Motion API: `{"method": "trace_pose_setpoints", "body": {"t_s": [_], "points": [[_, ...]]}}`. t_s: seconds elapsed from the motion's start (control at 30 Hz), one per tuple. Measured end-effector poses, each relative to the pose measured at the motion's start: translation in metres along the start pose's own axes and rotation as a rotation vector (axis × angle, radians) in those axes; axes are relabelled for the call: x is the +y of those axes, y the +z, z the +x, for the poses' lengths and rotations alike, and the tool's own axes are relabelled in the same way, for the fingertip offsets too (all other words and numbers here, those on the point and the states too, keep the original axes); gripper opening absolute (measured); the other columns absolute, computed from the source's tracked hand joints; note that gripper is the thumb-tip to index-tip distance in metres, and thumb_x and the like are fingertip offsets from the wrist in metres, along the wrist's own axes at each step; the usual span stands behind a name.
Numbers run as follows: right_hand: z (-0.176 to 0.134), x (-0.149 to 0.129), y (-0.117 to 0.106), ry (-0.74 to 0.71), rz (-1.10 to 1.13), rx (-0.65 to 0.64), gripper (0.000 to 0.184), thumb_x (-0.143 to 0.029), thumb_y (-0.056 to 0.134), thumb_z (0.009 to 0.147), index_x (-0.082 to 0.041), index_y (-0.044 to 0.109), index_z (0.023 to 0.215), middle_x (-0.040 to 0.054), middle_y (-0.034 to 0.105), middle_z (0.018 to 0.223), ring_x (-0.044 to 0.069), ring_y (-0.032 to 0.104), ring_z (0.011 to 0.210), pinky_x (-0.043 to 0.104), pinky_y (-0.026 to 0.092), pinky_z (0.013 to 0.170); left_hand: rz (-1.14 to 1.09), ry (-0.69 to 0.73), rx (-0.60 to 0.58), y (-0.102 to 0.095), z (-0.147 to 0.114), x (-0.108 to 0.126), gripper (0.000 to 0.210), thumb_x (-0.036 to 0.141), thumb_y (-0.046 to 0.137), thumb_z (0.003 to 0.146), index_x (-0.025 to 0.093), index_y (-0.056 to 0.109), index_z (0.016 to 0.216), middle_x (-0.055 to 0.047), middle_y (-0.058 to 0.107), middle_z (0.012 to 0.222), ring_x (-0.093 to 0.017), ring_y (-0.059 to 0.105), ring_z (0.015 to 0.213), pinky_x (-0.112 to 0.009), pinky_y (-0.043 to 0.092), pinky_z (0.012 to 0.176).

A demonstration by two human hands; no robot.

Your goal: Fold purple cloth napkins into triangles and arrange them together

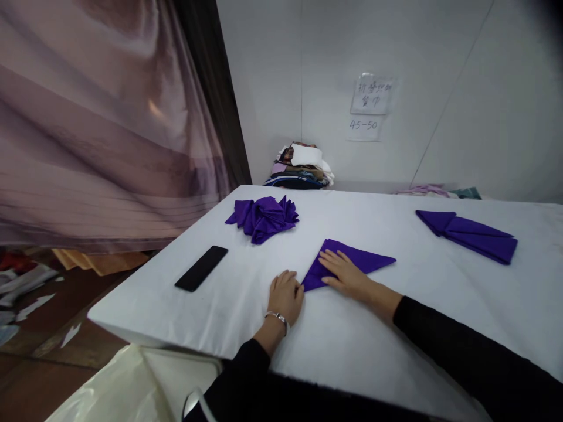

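Note:
A purple cloth napkin [367, 259], folded into a triangle, lies flat on the white-covered table. Over its middle my right hand [345, 275] rests palm down, fingers stretched out and pressing on the fabric. My left hand [285, 298], wearing a silver bracelet [278, 318], lies on the table at the napkin's left corner. Its fingers are slightly bent and apart, and its thumb side touches the corner tip. No cloth shows inside the left hand.
A crumpled heap of purple cloth [266, 217] sits at the table's back left, with a black phone [201, 268] nearer. On the right lies another folded purple napkin [477, 234]. Stacked cloths [301, 167] stand behind the white table [246, 305]; a curtain [109, 129] hangs left.

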State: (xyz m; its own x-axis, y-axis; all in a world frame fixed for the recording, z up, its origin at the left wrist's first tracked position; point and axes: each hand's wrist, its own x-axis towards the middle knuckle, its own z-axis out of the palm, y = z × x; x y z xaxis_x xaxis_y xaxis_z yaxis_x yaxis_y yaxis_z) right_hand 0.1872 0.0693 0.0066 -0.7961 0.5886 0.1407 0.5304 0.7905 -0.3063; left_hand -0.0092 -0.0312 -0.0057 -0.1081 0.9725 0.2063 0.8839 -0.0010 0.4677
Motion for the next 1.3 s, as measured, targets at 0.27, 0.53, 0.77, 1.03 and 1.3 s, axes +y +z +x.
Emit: {"method": "trace_pose_setpoints", "body": {"t_s": [0.27, 0.53, 0.77, 1.03, 1.3], "points": [[-0.019, -0.031, 0.012, -0.146, -0.026, -0.092, 0.058, -0.052, 0.033, 0.088, -0.023, 0.029, 0.138, 0.0077, 0.028, 0.143, 0.024, 0.015, 0.133, 0.049, 0.003, 0.107, 0.034, 0.004, 0.042, 0.001, 0.0, 0.001, 0.009, 0.019, 0.051, 0.075, 0.02, 0.056, 0.067, -0.007, 0.059, 0.116, -0.025, 0.041, 0.12, -0.047, 0.029, 0.101], [-0.014, -0.027, 0.015, -0.132, -0.004, -0.159, 0.063, -0.057, 0.03, 0.087, -0.024, 0.023, 0.14, 0.008, 0.023, 0.145, 0.024, 0.014, 0.134, 0.049, 0.002, 0.107, 0.049, -0.017, 0.043, 0.0, 0.001, 0.004, 0.008, 0.016, 0.051, 0.072, 0.019, 0.056, 0.066, -0.007, 0.058, 0.116, -0.024, 0.041, 0.12, -0.044, 0.028, 0.101], [-0.008, -0.031, 0.014, -0.16, 0.03, -0.162, 0.066, -0.059, 0.03, 0.086, -0.021, 0.023, 0.14, 0.01, 0.023, 0.145, 0.024, 0.012, 0.134, 0.049, -0.001, 0.107, 0.062, 0.002, 0.062, 0.003, 0.001, 0.001, 0.009, 0.016, 0.051, 0.073, 0.02, 0.055, 0.066, -0.007, 0.059, 0.115, -0.024, 0.042, 0.119, -0.045, 0.028, 0.1], [-0.001, -0.033, 0.012, -0.169, 0.073, -0.109, 0.065, -0.057, 0.031, 0.087, -0.02, 0.023, 0.14, 0.0094, 0.025, 0.144, 0.023, 0.016, 0.133, 0.046, 0.003, 0.108, 0.067, 0.028, 0.063, 0.004, 0.001, -0.003, 0.014, 0.026, 0.051, 0.078, 0.02, 0.055, 0.066, -0.007, 0.059, 0.113, -0.024, 0.044, 0.117, -0.046, 0.031, 0.098], [0.03, 0.052, -0.006, 0.345, -0.015, 0.207, 0.042, -0.038, 0.041, 0.086, -0.019, 0.05, 0.122, 0.01, 0.051, 0.126, 0.025, 0.04, 0.121, 0.042, 0.028, 0.1, 0.033, 0.016, 0.056, 0.001, 0.002, 0.0, 0.013, 0.023, 0.052, 0.078, 0.02, 0.054, 0.066, -0.008, 0.059, 0.113, -0.025, 0.043, 0.117, -0.047, 0.029, 0.098]]}}
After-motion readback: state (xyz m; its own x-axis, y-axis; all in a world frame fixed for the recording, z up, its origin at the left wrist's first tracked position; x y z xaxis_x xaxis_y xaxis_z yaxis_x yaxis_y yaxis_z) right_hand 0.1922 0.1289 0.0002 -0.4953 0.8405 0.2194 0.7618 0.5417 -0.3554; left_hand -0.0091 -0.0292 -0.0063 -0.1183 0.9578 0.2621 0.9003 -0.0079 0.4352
